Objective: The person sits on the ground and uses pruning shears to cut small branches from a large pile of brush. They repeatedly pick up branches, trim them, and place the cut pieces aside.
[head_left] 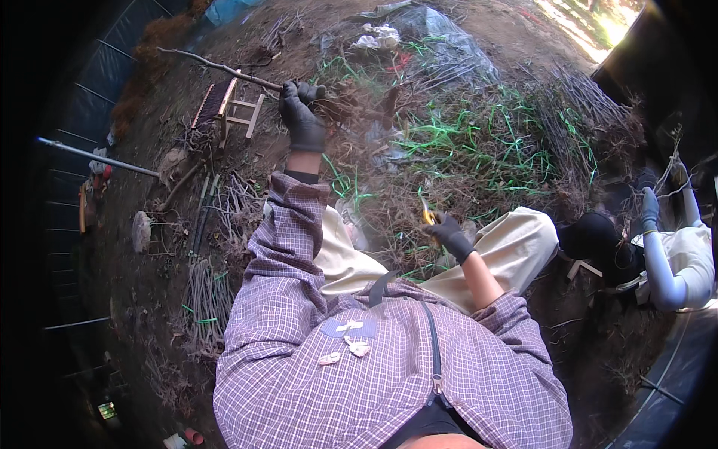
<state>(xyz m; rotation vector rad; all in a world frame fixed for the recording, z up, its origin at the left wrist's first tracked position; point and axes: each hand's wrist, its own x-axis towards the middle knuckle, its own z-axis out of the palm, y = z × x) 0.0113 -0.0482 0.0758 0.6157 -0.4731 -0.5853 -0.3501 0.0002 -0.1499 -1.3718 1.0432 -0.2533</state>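
- The left hand [302, 112] reaches forward, closed around the long bare brown branch [224, 69], which runs off to the left.
- The small pale wooden stool [232, 112] stands on the ground just left of that hand.
- The heap of dry twigs tangled with green plastic ties [479, 142] lies ahead, right of the left hand.
- The right hand [449, 232] sits nearer the body, at the heap's near edge.
- Another person's gloved hand [649, 209] is far right.

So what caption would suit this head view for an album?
Seated person's gloved left hand grips a long bare branch while the right hand holds a small yellow-handled tool over brush.
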